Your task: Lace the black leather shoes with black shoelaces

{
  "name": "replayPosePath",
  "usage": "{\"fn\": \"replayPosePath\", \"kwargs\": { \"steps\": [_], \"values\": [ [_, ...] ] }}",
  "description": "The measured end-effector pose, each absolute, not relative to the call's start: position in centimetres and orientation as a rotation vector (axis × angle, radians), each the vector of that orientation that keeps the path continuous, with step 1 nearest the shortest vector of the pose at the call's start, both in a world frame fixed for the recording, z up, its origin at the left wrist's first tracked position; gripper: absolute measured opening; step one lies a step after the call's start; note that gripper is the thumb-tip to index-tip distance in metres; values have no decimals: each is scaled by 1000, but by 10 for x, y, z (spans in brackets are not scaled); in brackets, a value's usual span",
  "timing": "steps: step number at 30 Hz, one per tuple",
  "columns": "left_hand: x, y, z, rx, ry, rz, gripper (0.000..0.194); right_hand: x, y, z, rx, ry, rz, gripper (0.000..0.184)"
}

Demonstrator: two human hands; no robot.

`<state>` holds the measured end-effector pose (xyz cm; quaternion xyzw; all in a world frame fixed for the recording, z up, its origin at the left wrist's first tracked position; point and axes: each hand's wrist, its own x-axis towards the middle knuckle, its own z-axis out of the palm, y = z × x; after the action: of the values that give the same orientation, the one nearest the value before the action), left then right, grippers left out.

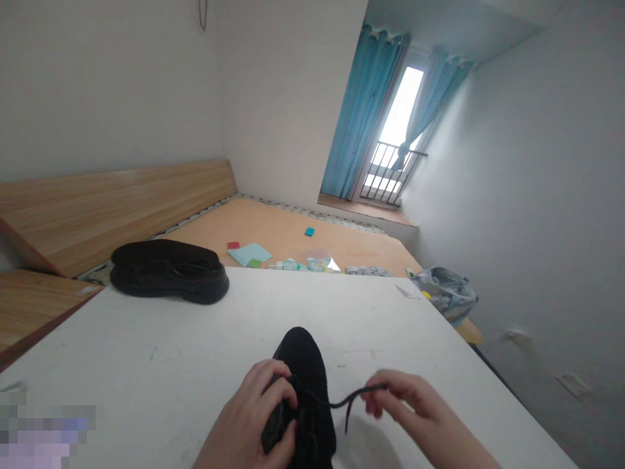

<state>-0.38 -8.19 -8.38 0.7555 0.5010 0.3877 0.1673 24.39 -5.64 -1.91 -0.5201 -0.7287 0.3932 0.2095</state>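
A black shoe (305, 361) stands on the white table (195, 352), toe pointing away from me. My left hand (256, 417) is closed around the shoe's left side near the lacing. My right hand (407, 400) pinches the end of the black shoelace (351, 396) and holds it out to the right, clear of the shoe. A second black shoe (168, 270) lies on its side at the table's far left edge, well away from both hands.
Beyond the table is a bed board (293, 231) with a wooden headboard (112, 208), strewn with papers (249, 254), a small bottle and plastic bags. A grey bag (449, 293) sits at the table's right corner. Blue curtains (359, 111) frame a window.
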Motion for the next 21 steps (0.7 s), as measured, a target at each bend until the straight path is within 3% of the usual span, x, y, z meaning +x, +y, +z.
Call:
{"fn": "replayPosePath", "kwargs": {
  "steps": [4, 9, 12, 16, 21],
  "values": [
    [-6, -80, -86, 2158, 1390, 1140, 26, 230, -57, 5, -1153, -2139, 805, 31],
    [-11, -81, -95, 2064, 1432, 1209, 54, 190, -57, -6, -839, -2602, 715, 50],
    [-13, -82, -99, 2049, 1409, 1311, 42, 184, -53, -21, -771, -2726, 651, 52],
    [-15, -81, -94, 2097, 1385, 1382, 24, 202, -49, -44, -731, -2659, 680, 37],
    [-18, -75, -96, 2465, 1181, 1329, 35, 239, -54, -60, -697, -2451, 837, 34]
  ]
}}
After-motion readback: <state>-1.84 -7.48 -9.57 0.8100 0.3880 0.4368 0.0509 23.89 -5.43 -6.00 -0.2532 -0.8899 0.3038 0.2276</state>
